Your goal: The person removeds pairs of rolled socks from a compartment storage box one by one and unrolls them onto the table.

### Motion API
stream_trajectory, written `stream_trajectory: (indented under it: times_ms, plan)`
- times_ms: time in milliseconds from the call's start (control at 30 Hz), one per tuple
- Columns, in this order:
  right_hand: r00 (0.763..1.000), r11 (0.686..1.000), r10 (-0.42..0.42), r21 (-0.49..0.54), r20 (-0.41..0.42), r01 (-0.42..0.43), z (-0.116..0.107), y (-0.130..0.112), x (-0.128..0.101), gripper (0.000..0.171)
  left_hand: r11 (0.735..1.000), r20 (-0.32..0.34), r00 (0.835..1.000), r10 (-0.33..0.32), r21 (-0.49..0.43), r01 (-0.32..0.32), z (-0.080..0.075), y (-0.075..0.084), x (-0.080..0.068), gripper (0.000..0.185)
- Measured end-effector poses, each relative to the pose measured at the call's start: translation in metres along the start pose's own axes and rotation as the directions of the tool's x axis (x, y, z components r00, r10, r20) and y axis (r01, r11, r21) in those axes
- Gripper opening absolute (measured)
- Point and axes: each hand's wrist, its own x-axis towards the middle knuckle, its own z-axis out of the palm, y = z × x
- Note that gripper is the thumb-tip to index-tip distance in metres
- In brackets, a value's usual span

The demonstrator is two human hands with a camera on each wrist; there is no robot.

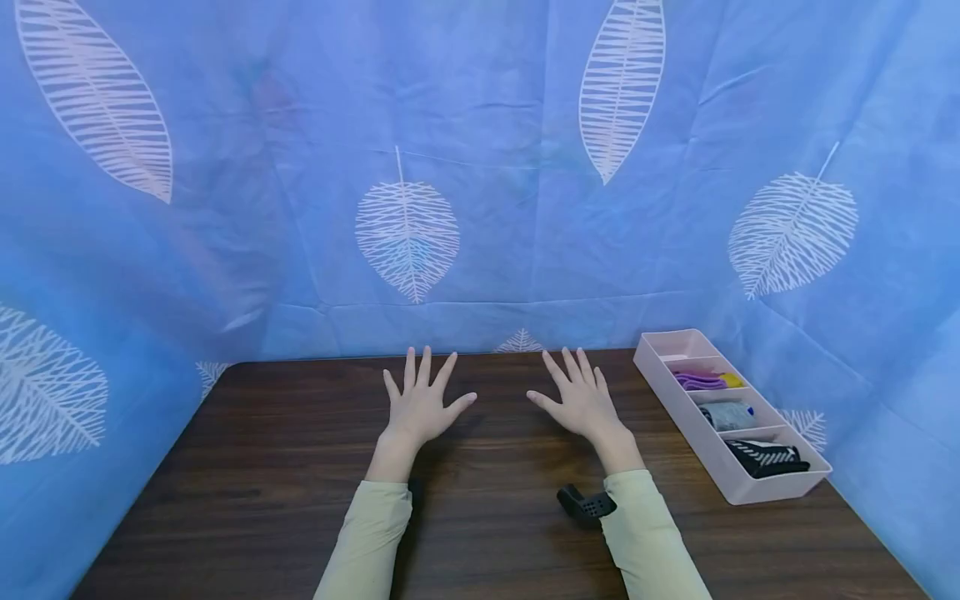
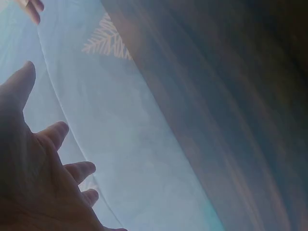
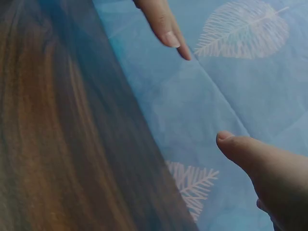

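Both hands are held out over the dark wooden table (image 1: pixel 300 467), palms down with fingers spread. My left hand (image 1: pixel 418 408) holds nothing; the left wrist view shows its palm side and separated fingers. To its right, my right hand (image 1: pixel 585 404) is likewise spread and holds nothing, its thumb pointing toward the left hand. Nearest to the right hand is a pale pink divided box (image 1: pixel 686 425) on the table's right side. Its compartments hold a purple folded item (image 1: pixel 701 381) with a yellow part, a grey rolled cloth item (image 1: pixel 726 415), and a black item with white stripes (image 1: pixel 765 457).
A blue curtain (image 1: pixel 487 250) with white leaf prints hangs behind the table and along both sides. A black strap-like device (image 1: pixel 587 504) sits at the right wrist by the sleeve. The box's farthest compartment (image 1: pixel 678 343) shows only its pale inside.
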Motion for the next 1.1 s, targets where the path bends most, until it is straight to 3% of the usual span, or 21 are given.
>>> stream_trajectory:
  times_ms: [200,400,700,833,933,1033,1100]
  plan:
    - [0.999,0.999,-0.016,-0.046,-0.044,0.014,-0.014,0.007,-0.014,0.084,0.999,-0.017,0.999,0.048,0.015,-0.048,0.002,0.018,-0.004,0.078]
    - [0.991,0.99,-0.066,-0.13,-0.117,0.051,-0.03,0.026,-0.048,0.081,0.99,0.008,0.991,0.137,0.04,-0.137,0.004,0.046,-0.012,0.076]
    - [0.953,0.963,-0.182,-0.239,-0.244,0.123,-0.052,0.07,-0.104,0.076,0.951,0.05,0.955,0.294,0.085,-0.297,0.01,0.093,-0.03,0.074]
    - [0.938,0.961,-0.203,-0.241,-0.282,0.136,-0.062,0.092,-0.129,0.075,0.922,0.055,0.927,0.371,0.099,-0.375,0.013,0.114,-0.037,0.072]
    - [0.909,0.957,-0.237,-0.244,-0.343,0.157,-0.07,0.107,-0.146,0.07,0.889,0.044,0.896,0.442,0.114,-0.444,0.015,0.128,-0.04,0.07]
    - [0.851,0.943,-0.31,-0.252,-0.423,0.218,-0.075,0.123,-0.16,0.056,0.835,0.019,0.846,0.533,0.149,-0.53,0.016,0.14,-0.039,0.066]
    - [0.793,0.923,-0.376,-0.263,-0.48,0.279,-0.076,0.134,-0.166,0.051,0.789,-0.008,0.803,0.596,0.19,-0.584,0.016,0.148,-0.036,0.062]
